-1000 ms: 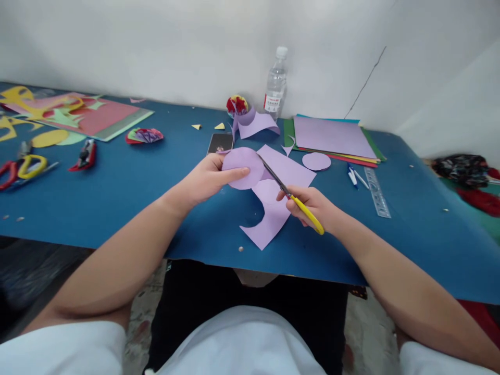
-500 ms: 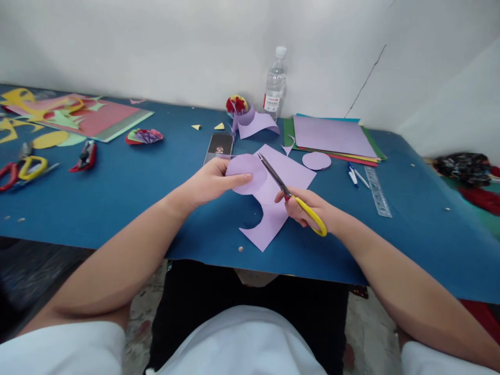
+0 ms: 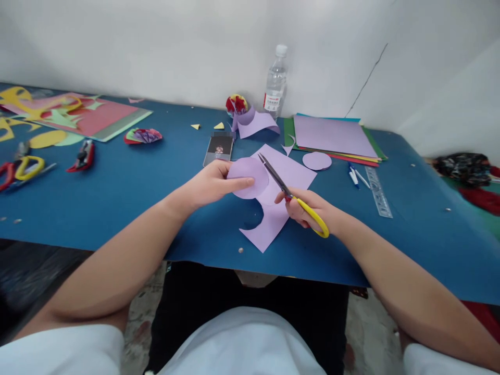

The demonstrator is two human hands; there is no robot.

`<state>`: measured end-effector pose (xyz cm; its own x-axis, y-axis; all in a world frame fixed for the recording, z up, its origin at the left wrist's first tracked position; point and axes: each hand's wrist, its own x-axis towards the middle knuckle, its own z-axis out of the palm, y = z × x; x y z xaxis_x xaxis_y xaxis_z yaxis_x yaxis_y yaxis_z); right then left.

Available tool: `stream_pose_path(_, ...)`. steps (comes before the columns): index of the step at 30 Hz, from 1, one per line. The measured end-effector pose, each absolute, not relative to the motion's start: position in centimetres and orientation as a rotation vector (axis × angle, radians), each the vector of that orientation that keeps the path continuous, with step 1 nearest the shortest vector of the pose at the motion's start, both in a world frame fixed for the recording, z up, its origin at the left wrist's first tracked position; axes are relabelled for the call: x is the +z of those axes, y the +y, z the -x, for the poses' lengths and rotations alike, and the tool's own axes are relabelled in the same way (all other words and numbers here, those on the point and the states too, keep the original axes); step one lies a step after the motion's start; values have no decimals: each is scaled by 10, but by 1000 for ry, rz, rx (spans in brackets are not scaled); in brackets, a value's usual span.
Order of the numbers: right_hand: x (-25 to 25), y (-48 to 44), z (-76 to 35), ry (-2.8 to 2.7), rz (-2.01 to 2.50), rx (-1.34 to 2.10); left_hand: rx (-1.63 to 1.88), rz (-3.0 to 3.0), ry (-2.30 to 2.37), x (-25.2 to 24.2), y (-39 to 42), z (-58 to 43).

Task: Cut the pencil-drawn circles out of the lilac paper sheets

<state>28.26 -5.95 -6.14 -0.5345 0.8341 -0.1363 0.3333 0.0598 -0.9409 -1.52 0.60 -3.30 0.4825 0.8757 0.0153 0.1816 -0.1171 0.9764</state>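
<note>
Pinched between the thumb and fingers of my left hand (image 3: 213, 183) is a round purple paper disc (image 3: 249, 169). My right hand (image 3: 308, 207) is wrapped round yellow-handled scissors (image 3: 278, 179); their blades look closed and point up and left, close to the disc's right edge. Below both lies a purple sheet (image 3: 287, 166) with a curved piece cut from its lower left. Another purple paper circle (image 3: 316, 161) rests flat to the right of that sheet. A phone (image 3: 217, 149) lies just behind my left hand.
At the back stand a water bottle (image 3: 275, 83), a curled purple scrap (image 3: 258, 124) and a colourful paper ball (image 3: 236, 105). Stacked coloured paper (image 3: 334, 136), pens (image 3: 353, 176) and a clear ruler (image 3: 378, 191) lie right. Leftward are a stapler (image 3: 82, 156), more scissors (image 3: 24, 167) and paper scraps (image 3: 62, 112).
The disc in my left hand has dipped slightly and tilted a little. The scissors and my right hand have hardly moved.
</note>
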Motion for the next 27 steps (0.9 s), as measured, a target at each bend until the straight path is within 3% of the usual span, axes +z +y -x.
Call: stream_pose_path(27, -52, -65, -282, -1883, 1138, 1527, 786, -1528, 987, -22, -1, 12)
